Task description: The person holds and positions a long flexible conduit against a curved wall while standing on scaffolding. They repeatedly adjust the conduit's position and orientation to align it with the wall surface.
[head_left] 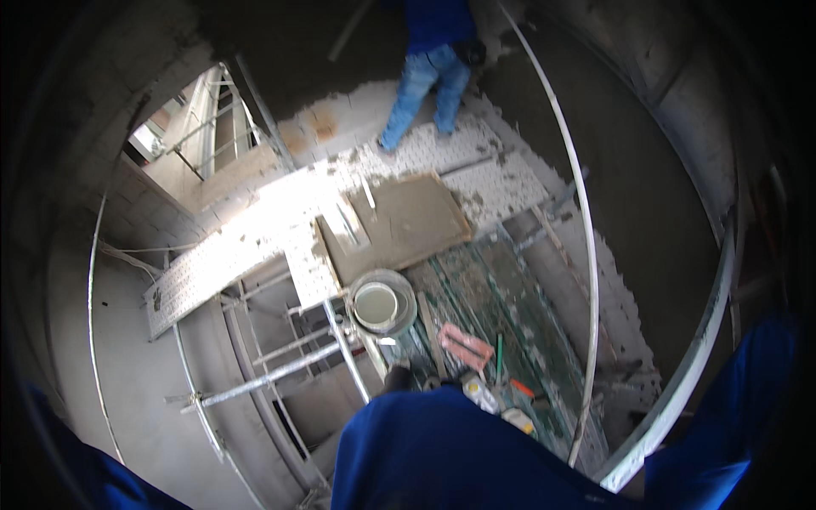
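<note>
Neither of my hands shows; a blue sleeve (722, 425) fills the lower right and another blue sleeve (93, 476) the lower left. My blue clothing (450, 450) covers the bottom middle, with a dark shoe (398, 378) beyond it. Just past the shoe stands a round bucket (375, 306) of greyish liquid inside a wider basin (405, 293). A wide mortar board (408, 234) lies farther off, spread with wet grey mortar, a pale flat tool (347, 223) at its left part. On green planks (476, 285) rest a red plastering float (465, 346), a green stick (499, 357) and an orange item (522, 388).
A co-worker in blue (429, 76) stands on perforated metal planks (229, 238) facing the far wall. Scaffold tubes (263, 374) cross a drop at left. A curved pale pole (582, 195) and a metal rail (693, 391) rise at right. A wall opening (200, 127) is at upper left.
</note>
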Demonstrator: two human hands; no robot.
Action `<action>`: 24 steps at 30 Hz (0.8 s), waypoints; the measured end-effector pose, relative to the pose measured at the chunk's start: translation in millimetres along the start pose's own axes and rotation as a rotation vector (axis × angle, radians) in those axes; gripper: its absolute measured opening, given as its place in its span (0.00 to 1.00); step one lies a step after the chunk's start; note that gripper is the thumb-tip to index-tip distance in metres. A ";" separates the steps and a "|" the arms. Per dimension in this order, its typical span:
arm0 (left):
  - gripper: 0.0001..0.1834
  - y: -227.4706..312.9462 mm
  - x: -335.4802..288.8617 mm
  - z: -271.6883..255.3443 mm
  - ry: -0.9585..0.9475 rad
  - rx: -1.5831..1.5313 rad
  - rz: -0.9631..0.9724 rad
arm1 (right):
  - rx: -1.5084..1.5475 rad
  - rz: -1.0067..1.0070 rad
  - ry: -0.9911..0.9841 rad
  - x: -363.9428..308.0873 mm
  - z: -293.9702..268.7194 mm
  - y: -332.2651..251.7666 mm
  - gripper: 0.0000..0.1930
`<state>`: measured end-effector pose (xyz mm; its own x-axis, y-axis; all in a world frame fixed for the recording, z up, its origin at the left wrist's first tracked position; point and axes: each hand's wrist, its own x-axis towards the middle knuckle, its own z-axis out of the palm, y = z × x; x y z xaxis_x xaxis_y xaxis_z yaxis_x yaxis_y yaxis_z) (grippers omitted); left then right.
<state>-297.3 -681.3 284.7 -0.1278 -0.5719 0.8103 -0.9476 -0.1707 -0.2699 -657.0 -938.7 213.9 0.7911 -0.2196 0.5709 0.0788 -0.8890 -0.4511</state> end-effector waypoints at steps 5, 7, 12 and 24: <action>0.21 7.4 2.9 -11.9 0.000 0.021 0.039 | 0.001 -0.007 0.032 -3.3 1.7 -2.7 0.20; 0.21 7.9 6.0 -15.3 0.001 0.027 0.036 | -0.008 -0.017 0.056 -5.0 -0.4 -4.4 0.21; 0.20 1.9 18.4 -19.9 -0.046 0.030 0.019 | 0.005 0.014 0.104 -6.7 -13.7 -11.3 0.21; 0.19 13.0 25.8 -22.0 -0.041 0.049 0.035 | -0.018 -0.005 0.152 -19.1 -15.7 -17.6 0.22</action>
<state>-319.4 -680.6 313.5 -0.1471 -0.6107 0.7781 -0.9272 -0.1889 -0.3235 -683.1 -925.1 221.7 0.6894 -0.2721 0.6713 0.0707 -0.8971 -0.4362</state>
